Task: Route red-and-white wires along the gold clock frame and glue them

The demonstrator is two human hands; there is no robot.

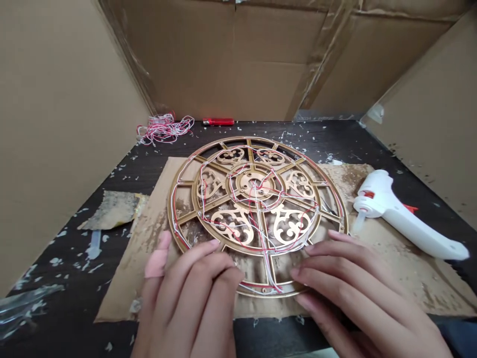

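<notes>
In the head view, a round wooden fretwork disc [257, 209], gold-edged and cut with scrollwork panels and spokes, lies flat on a stained sheet of cardboard [391, 283] spread over the dark table [74, 298]. The cardboard seems to serve as a work mat, since it bears dried glue marks and keeps the disc off the littered tabletop. Thin red and white wires [261, 219] run around the disc's rings and cross its centre, following the spokes as if routed along them.

The left hand [186, 298] rests on the near left rim of the disc, fingers loose and laid flat, grasping nothing; the thumb, wrapped in pink tape, points up beside the rim. The right hand [357, 293] lies on the near right rim, fingers stretched out and pressing lightly where the wires meet the outer ring, also gripping nothing. Both hands appear to steady the disc from the near side.

A white hot glue gun [402, 219] lies on its side on the cardboard to the right, nozzle toward the disc, well apart from the right hand. At the far edge of the table a loose bundle of spare wire [164, 128] sits beside a red lighter [218, 121]. Cardboard walls [67, 124] enclose the table on three sides. White scraps speckle the tabletop.
</notes>
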